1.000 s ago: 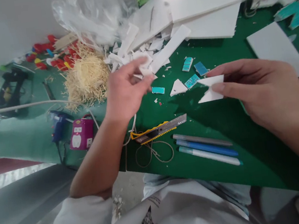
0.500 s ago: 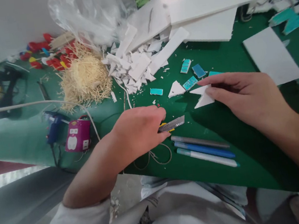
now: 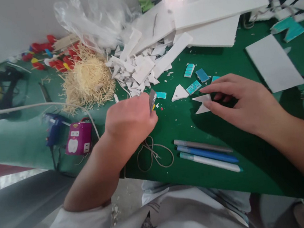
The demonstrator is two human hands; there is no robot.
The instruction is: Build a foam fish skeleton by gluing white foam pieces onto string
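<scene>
My left hand (image 3: pixel 132 118) is closed around a utility knife (image 3: pixel 152 100), its blade pointing up and away from me; most of the handle is hidden in the fist. Between thumb and fingers of my right hand (image 3: pixel 241 103) is a small white foam piece (image 3: pixel 202 105) with a V-shaped notch, close above the green table. Just beyond it lie a white foam offcut (image 3: pixel 179 92), a dotted turquoise piece (image 3: pixel 193 87), a blue piece (image 3: pixel 202 75) and a striped turquoise piece (image 3: pixel 189 70). Another turquoise piece (image 3: pixel 161 95) rests near the knife blade.
Three pens (image 3: pixel 207 155) lie near the table's front edge, beside a looped cord (image 3: pixel 154 154). Foam scraps (image 3: pixel 139 65), a straw-like heap (image 3: pixel 88 75) and white boards (image 3: pixel 216 6) fill the back. At left are a glue gun (image 3: pixel 54 128) and a purple box (image 3: pixel 79 137).
My left hand has drawn left and slightly up with the knife, whose blade has turned from pointing right to pointing upward. My right hand stays nearly in place, holding the foam piece.
</scene>
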